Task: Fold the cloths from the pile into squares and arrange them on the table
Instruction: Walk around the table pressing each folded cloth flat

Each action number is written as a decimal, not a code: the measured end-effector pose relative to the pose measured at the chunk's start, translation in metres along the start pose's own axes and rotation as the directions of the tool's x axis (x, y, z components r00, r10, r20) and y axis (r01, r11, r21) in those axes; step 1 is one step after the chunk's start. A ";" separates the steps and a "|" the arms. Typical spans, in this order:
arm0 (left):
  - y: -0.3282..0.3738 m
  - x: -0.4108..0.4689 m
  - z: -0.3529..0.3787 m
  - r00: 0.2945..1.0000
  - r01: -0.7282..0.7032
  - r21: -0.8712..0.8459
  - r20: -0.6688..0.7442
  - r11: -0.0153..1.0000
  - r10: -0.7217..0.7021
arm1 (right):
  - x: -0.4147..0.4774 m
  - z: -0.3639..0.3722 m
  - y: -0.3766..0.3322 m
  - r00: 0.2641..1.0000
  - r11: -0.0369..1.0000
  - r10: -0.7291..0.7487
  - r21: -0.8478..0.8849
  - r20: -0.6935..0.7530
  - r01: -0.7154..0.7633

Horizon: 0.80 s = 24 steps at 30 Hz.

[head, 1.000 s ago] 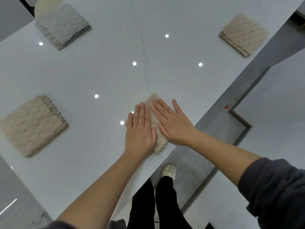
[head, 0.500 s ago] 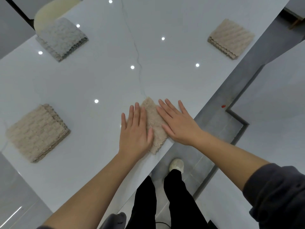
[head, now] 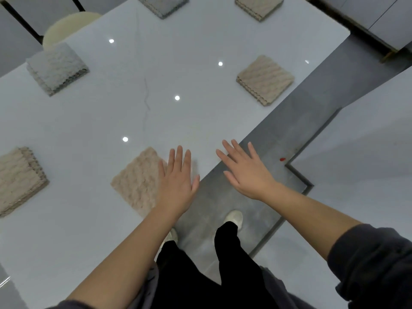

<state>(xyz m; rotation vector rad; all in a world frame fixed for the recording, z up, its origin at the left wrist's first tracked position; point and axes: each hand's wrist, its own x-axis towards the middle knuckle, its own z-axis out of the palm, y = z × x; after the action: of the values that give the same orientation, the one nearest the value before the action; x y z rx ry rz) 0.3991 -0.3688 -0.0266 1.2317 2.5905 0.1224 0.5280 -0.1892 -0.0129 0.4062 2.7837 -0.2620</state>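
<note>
A beige folded cloth (head: pixel 136 181) lies square at the near edge of the white table (head: pixel 89 121). The left hand (head: pixel 178 184), fingers straight, close together and empty, overlaps the cloth's right side; contact cannot be told. The right hand (head: pixel 245 172) hangs over that same edge, fingers straight, slightly spread, holding nothing. A grey folded cloth (head: pixel 55 68) sits at the far left edge.

**Glossy top, fuzzy cloths**

The table (head: pixel 200 52) is looking like polished pale stone, smooth and glossy, throwing back little spots of light and showing one thin dark vein. The beige cloth (head: pixel 136 181) at the near edge is looking soft and nubbly, fully matt. The grey cloth (head: pixel 55 68) is showing the same rough pile. The floor (head: pixel 289 130) is reading as dull grey tile.
</note>
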 end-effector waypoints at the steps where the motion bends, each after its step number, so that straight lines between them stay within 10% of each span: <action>1: 0.014 0.002 0.000 1.000 0.009 -0.002 0.003 1.000 -0.009 | -0.006 -0.005 0.014 1.000 1.000 -0.004 0.002 0.000 0.004; 24: 0.187 0.204 0.000 1.000 0.023 -0.110 -0.015 0.994 -0.025 | 0.061 -0.071 0.250 1.000 0.999 0.029 0.018 -0.001 -0.029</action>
<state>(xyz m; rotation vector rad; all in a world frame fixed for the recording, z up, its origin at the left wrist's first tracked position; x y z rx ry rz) 0.4161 -0.0924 -0.0332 1.1656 2.5739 0.2672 0.5285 0.0776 0.0001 0.4505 2.7762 -0.2803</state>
